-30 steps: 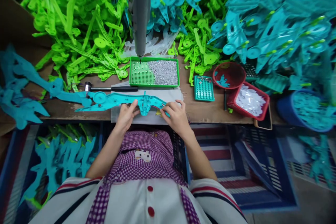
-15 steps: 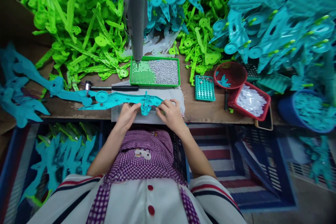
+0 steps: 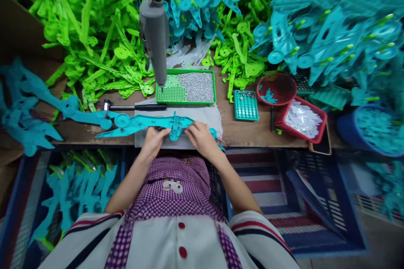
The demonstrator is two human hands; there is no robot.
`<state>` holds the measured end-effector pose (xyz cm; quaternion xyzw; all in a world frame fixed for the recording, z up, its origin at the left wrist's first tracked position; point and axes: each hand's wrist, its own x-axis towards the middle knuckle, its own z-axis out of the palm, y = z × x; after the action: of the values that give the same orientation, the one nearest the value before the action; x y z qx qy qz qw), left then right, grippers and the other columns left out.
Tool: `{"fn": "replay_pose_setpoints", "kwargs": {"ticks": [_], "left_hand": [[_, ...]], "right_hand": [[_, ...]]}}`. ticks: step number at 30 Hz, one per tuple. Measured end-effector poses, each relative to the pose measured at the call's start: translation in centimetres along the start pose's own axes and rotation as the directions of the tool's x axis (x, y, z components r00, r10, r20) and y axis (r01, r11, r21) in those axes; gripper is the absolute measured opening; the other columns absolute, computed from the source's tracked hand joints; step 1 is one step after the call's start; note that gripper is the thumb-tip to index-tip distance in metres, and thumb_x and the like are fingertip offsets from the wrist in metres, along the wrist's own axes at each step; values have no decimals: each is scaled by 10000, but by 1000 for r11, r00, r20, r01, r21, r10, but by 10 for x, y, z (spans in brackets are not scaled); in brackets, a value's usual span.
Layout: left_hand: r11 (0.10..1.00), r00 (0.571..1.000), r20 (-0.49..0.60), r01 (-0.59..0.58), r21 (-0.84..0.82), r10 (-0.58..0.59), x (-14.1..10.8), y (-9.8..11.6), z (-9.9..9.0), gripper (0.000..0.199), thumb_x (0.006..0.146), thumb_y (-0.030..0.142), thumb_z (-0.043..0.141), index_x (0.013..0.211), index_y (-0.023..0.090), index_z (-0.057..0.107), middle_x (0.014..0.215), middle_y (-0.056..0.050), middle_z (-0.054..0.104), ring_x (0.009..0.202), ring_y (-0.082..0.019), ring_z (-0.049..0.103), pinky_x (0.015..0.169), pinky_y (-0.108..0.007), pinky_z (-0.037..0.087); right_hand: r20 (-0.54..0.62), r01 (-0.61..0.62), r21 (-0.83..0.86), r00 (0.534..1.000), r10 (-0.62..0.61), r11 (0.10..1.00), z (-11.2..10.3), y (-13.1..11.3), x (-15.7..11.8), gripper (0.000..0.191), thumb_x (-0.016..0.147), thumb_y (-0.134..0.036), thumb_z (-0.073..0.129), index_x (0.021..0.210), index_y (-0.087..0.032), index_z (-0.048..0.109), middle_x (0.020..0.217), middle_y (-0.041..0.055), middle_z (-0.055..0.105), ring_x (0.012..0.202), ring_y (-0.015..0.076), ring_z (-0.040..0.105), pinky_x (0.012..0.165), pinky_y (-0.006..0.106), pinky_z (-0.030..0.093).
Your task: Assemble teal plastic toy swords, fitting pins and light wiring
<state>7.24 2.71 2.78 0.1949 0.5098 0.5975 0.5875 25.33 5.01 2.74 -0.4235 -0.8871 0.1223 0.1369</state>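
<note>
A long turquoise plastic shell half (image 3: 143, 122) lies across the grey cloth, its ribbed inner side up. Near its middle stands a ribbed crosspiece (image 3: 174, 127), with thin dark wires beside it. My left hand (image 3: 153, 141) is closed on the shell's lower edge, thumb pointing at the crosspiece. My right hand (image 3: 202, 138) is closed over the shell just right of the crosspiece, fingertips bent down by the wires; whether they also pinch a wire is hidden. The shell's right end shows beyond that hand.
A hammer (image 3: 135, 107) lies behind the shell. Behind it a hanging electric screwdriver (image 3: 154, 42) points down at a green tray of screws (image 3: 185, 103). To the right are a small turquoise tray (image 3: 246, 111), red containers (image 3: 322, 128) and a blue bucket (image 3: 347, 128). Green parts (image 3: 104, 46) pile behind.
My right hand's fingers have shifted slightly left towards the crosspiece, and more of the shell's right end shows. The view has moved a little; the screwdriver hangs lower and further left.
</note>
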Motion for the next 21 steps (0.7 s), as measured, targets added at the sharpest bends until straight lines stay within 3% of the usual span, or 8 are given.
{"fn": "replay_pose_setpoints", "kwargs": {"ticks": [5,12,21], "left_hand": [[999,999,-9,32,-14,-32,2,-3,-4,460,502,230,886,913,152,696,777,-31,730,775,-195,675,793,-307,517],[993,993,42,115,-20,-114,-1,0,-1,343,507,236,886,776,135,698,786,-56,737,837,-214,690,869,-338,519],[974,971,82,221,43,-224,-1,-3,-9,331,516,290,908,727,105,731,731,-81,738,667,-187,671,671,-304,542]], "right_hand": [[-54,3,-33,999,-4,999,-2,-1,-2,342,1015,-328,333,924,-185,630,908,89,612,867,209,528,780,327,371],[37,21,-117,999,-16,993,2,-2,1,296,1011,-292,358,950,-195,631,917,87,625,877,216,492,758,334,329],[77,22,-135,997,-12,991,0,-2,4,305,1008,-314,362,957,-196,638,904,85,629,870,220,512,752,336,347]]}}
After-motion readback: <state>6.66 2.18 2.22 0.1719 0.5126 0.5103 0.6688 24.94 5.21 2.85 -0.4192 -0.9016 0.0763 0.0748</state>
